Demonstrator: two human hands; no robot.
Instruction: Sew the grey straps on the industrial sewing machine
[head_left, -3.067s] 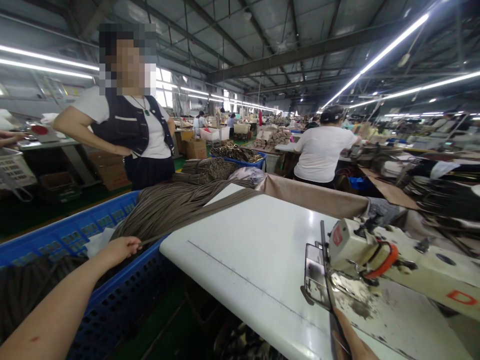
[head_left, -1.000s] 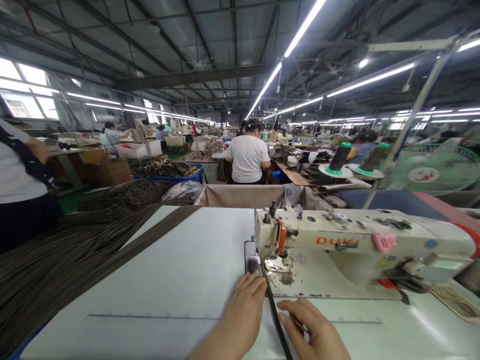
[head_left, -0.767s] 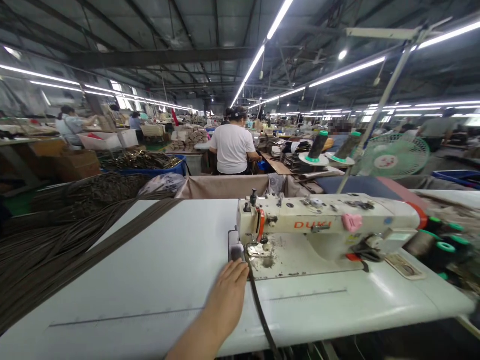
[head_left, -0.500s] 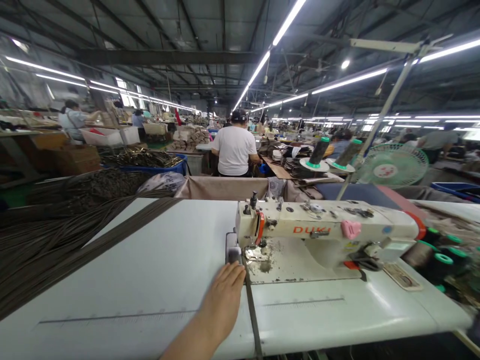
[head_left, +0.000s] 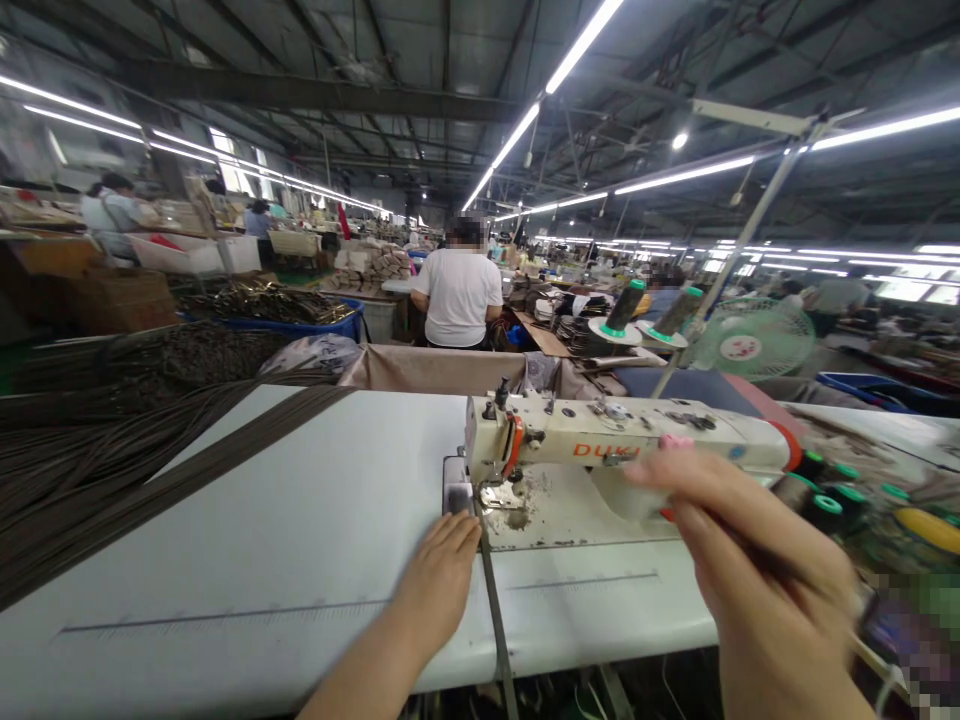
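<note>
My left hand [head_left: 442,570] lies flat on the white table, fingers stretched out and fingertips at the edge of a narrow dark strip [head_left: 495,610]. That strip runs under the needle area of a sewing machine [head_left: 555,435] and hangs over the table's front edge. Just ahead of the fingers is a small plate [head_left: 456,480] beside the presser foot [head_left: 501,497]. My right hand [head_left: 765,560], blurred, is raised in front of the machine's right part with its fingers curled together. Something dark shows inside the fingers, too unclear to name. A pink piece [head_left: 676,441] on the machine is partly covered by this hand.
Long dark strips [head_left: 187,460] lie in a bundle across the table's left side. Thread cones [head_left: 624,308] stand behind the machine, near a green fan [head_left: 754,340]. More spools [head_left: 829,505] sit at the right. A person in a white shirt [head_left: 457,295] sits ahead.
My right hand has come into view from the lower right, in front of the machine. My left hand stays by the strip. The whole view has shifted slightly.
</note>
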